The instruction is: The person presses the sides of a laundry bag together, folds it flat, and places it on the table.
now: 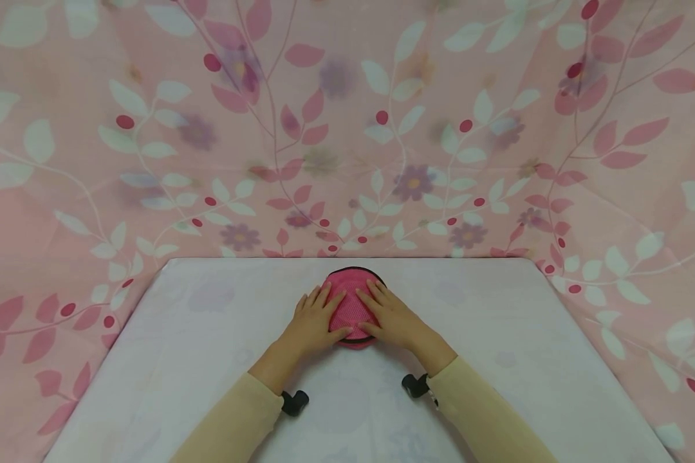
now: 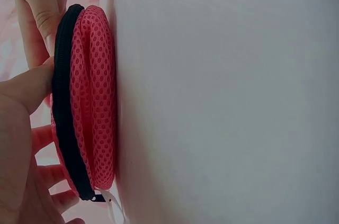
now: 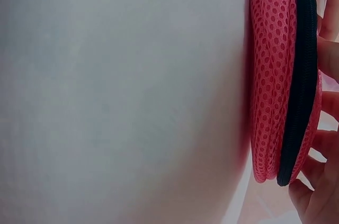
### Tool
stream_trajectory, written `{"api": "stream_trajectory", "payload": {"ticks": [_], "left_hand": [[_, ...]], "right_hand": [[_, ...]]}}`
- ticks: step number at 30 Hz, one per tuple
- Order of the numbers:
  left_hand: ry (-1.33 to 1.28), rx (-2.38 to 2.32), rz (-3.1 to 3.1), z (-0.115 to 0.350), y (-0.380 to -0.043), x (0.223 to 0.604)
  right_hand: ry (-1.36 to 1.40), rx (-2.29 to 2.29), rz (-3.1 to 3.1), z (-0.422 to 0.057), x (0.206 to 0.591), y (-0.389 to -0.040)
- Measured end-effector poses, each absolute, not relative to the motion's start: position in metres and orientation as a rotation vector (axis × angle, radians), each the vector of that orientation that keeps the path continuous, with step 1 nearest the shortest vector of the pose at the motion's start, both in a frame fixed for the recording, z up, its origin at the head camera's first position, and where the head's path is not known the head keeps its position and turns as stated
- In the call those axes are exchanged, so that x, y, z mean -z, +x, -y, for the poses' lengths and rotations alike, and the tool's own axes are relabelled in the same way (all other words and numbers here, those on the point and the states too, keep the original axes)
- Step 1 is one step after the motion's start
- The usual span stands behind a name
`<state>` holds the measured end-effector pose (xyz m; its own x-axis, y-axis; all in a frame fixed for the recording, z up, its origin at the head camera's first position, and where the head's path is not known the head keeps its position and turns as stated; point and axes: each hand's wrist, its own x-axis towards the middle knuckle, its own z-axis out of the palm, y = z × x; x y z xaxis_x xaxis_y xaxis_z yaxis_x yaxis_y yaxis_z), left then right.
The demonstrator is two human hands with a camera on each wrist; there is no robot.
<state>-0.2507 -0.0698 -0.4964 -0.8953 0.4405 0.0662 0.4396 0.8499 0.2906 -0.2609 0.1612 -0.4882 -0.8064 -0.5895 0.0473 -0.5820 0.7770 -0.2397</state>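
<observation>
A round, flattened pink mesh bag (image 1: 350, 305) with a black zipper around its rim lies near the far edge of the table. My left hand (image 1: 315, 325) rests on its left side, fingers spread and fairly straight. On the opposite side, my right hand (image 1: 398, 319) touches the top with its fingers likewise spread. Seen edge-on in the left wrist view, the black zipper (image 2: 63, 97) sits above folded mesh, and a small white strip (image 2: 115, 208) shows by the zipper's end. The right wrist view shows the bag's soft folds (image 3: 269, 91) against the table.
A white cloth with faint patterns covers the table (image 1: 347, 411). Behind and beside it hangs a pink curtain (image 1: 347, 148) with leaves and flowers. Black wrist devices sit by the left cuff (image 1: 295, 403) and the right cuff (image 1: 415, 385).
</observation>
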Motion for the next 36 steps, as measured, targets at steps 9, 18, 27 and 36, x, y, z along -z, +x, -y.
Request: {"api": "stream_trajectory", "payload": {"ticks": [9,18,27,36], "left_hand": [[0.702,-0.465,-3.0,0.0697,-0.2523,0.4999],[0.674,-0.467,-2.984,0.0687,-0.2534,0.5],[0.651,-0.474,-2.941,0.0681,-0.2528,0.497],[0.63,-0.451,-2.931,0.0667,-0.2527,0.4977]], "right_hand": [[-0.926,0.353,-2.871,-0.1601,0.486,-0.26],[-0.897,0.316,-2.84,-0.1592,0.484,-0.2609],[-0.873,0.326,-2.808,-0.1589,0.4874,-0.2636],[-0.883,0.321,-2.791,-0.16,0.4914,-0.2667]]}}
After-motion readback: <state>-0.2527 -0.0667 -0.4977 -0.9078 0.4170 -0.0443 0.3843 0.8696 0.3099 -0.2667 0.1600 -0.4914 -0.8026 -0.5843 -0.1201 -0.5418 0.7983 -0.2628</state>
